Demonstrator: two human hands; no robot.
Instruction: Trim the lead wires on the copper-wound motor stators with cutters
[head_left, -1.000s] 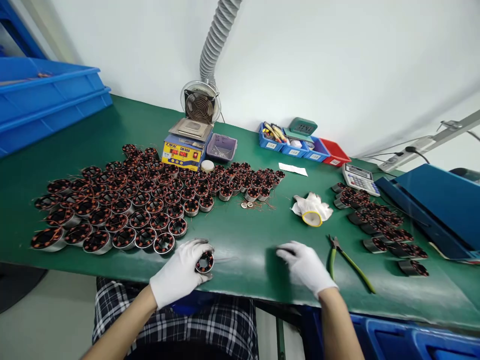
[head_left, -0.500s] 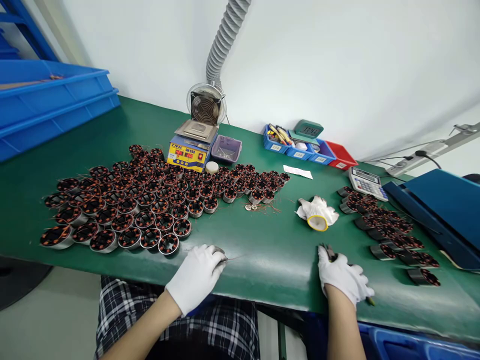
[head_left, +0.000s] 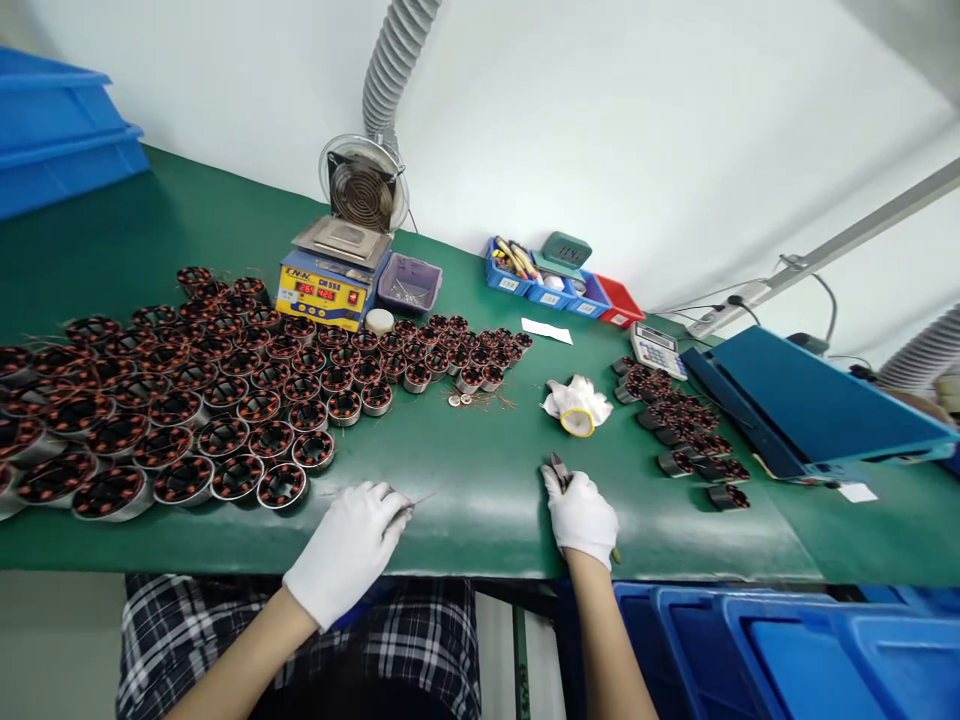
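Observation:
My left hand (head_left: 349,545), in a white glove, rests near the table's front edge with its fingers closed. From under its fingertips pokes a small dark grey piece with a thin wire; most of it is hidden by the hand. To the right, my gloved right hand (head_left: 583,520) is wrapped round a pair of pliers (head_left: 559,467), its metal jaws pointing away from me and a green handle end showing below the palm. Many round motor stators (head_left: 236,477) with copper windings stand left of my left hand. Another group of stators (head_left: 679,425) lies beyond my right hand, to its right.
A white glove (head_left: 577,405) with a yellow cuff lies in front of my right hand. Behind the stators stand a solder pot (head_left: 322,290) and a purple tray (head_left: 410,287). Small bins (head_left: 551,297), a calculator (head_left: 658,350) and a blue lidded case (head_left: 825,390) stand farther right.
The view has swung to the right. My right hand, with the pliers, has come closer to my left hand. My left hand keeps its closed hold near the table edge.

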